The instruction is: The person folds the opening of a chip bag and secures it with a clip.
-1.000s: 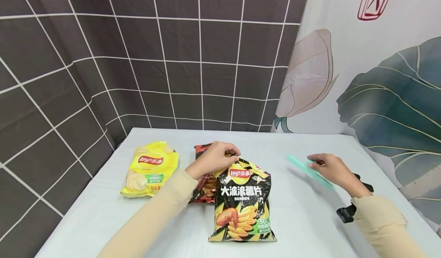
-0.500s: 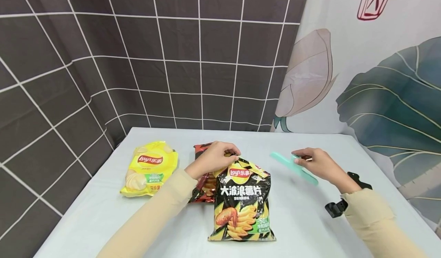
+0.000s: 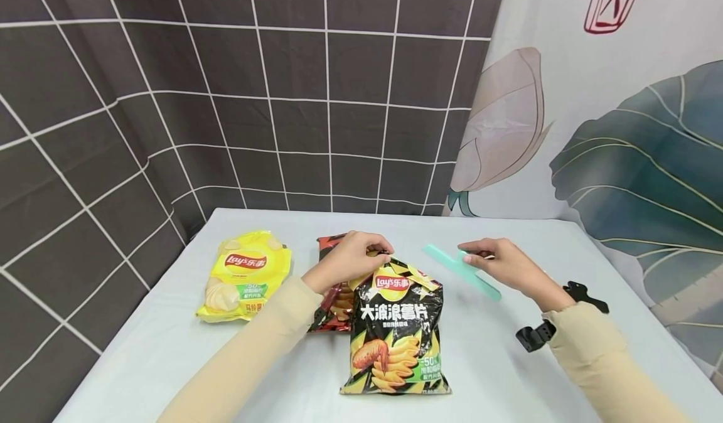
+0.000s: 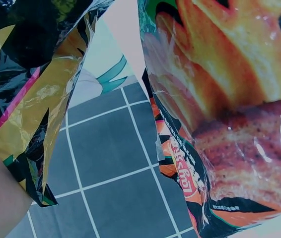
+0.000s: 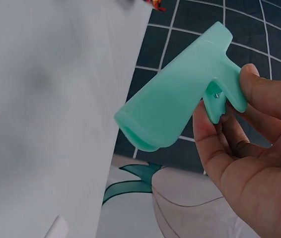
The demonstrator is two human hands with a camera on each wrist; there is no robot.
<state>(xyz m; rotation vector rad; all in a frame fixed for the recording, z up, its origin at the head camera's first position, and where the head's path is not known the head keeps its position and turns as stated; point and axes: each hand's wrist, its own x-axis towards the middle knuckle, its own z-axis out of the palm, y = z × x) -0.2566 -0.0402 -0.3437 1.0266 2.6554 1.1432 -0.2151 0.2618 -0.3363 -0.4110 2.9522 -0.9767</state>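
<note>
In the head view my left hand [image 3: 354,258] pinches the top edge of a black and yellow Lay's potato chip bag [image 3: 398,335], whose upper left corner is folded over. The bag stands with its front facing me. Between thumb and fingers my right hand [image 3: 503,263] pinches a mint green bag clip [image 3: 465,272] by its two short levers. The right wrist view shows the clip's long jaws pointing away from the hand. The clip is to the right of the bag's top, apart from it. In the left wrist view the gripped bag corner [image 4: 36,114] appears at the left.
Behind the black bag lies a red chip bag [image 3: 339,307], partly hidden by the left hand. A yellow Lay's bag [image 3: 246,278] lies farther left on the white table [image 3: 294,373]. Dark gridded cloth [image 3: 294,128] hangs behind the table, with a flower-patterned cloth [image 3: 508,128] at the right.
My right hand has moved left with the bag clip, bringing it nearer to the top of the black chip bag. The left hand and the bags have stayed in place.
</note>
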